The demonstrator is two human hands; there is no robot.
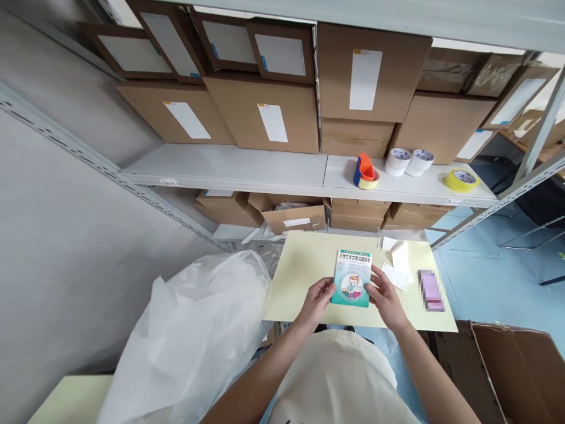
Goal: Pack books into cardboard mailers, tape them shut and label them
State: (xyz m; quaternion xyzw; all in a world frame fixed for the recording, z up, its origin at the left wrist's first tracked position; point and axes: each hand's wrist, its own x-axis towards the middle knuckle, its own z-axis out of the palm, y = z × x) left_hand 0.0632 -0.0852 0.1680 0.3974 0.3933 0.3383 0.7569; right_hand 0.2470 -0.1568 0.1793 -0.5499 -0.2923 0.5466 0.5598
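Note:
A small teal and white book [352, 280] with a cartoon child on its cover is held upright to my view, over the front part of a pale yellow table [300, 277]. On its left edge my left hand [318, 299] is closed, thumb on the front cover. My right hand [385, 295] grips the right edge the same way, its thumb near the lower corner. The fingers behind the book are hidden. To the right of my right hand lie white papers [399, 262] and a blurred purple object [431, 290].
A metal shelf [247, 168] stands behind the table with cardboard boxes [269, 112], a tape dispenser [365, 172], white tape rolls [397, 162] and a yellow tape roll [461, 181]. A large white plastic bag [189, 335] bulges at left. An open carton [516, 365] sits at lower right.

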